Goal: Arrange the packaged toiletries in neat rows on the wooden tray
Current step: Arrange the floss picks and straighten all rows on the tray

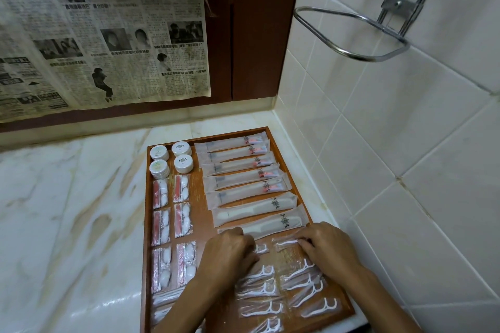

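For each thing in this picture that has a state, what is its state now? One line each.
Brown wooden tray: flat on the marble counter, nearly filled.
Round white lidded containers: closed, four in a block.
Long frosted toothbrush packets: sealed, in a column.
Left hand: fingers curled on a clear floss-pick packet.
Right hand: fingertips pressing a clear floss-pick packet.
Chrome wall rack: empty.

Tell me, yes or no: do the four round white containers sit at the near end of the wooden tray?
No, the four round white containers sit at the far left corner of the wooden tray.
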Motion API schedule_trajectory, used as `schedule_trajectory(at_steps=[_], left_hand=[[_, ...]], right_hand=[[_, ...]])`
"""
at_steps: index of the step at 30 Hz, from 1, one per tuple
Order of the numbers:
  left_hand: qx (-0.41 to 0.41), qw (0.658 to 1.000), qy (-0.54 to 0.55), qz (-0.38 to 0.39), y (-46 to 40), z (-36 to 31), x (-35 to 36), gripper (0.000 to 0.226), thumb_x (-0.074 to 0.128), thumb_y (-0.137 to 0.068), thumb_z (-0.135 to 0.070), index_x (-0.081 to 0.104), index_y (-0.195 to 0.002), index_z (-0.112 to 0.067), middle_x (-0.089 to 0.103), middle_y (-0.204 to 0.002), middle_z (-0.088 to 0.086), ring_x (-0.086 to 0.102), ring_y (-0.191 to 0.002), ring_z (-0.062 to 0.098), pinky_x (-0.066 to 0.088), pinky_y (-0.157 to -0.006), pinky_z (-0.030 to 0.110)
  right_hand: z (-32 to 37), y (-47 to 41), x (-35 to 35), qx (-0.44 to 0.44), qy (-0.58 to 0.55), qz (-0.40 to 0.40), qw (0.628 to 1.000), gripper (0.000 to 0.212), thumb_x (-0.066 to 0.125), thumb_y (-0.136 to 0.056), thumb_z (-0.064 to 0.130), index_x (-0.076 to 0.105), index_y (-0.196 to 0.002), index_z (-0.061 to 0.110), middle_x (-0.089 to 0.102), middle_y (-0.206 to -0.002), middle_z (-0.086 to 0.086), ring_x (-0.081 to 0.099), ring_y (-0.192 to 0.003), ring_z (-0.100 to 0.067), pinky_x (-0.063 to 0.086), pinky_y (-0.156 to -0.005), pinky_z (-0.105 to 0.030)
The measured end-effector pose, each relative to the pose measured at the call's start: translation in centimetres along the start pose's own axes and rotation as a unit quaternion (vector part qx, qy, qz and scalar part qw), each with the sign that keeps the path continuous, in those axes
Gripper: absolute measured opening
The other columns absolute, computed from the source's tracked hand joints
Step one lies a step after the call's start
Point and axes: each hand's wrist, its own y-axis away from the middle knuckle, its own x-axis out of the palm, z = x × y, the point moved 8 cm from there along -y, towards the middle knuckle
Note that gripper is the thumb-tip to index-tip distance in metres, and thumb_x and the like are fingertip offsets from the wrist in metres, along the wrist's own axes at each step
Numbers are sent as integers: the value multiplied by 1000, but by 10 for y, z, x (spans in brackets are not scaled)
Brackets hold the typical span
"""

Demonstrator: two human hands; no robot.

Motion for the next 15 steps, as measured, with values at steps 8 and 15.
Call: schedule_trajectory(at_steps=[8,15], left_hand=[[-2,1000,3,1,0,3,1,30,53,-91,-51,66,-95,-24,62,-95,-8,58,-86,11,46,-69,23],[-11,999,39,-7,5,5,-2,31,55,-89,-52,70,-99,-26,64,-94,-10,59,-84,9,44,-68,21]], right_hand=[[3,1,-2,-8,-2,-3,1000,25,49,-97,36,68,-112,42,69,-110,16,62,-99,-8,49,-83,-19],[5,7,-5,-16,-8,-16,1000,24,49,-97,35,70,-108,39,70,-106,16,62,-93,-8,48,-78,-17]])
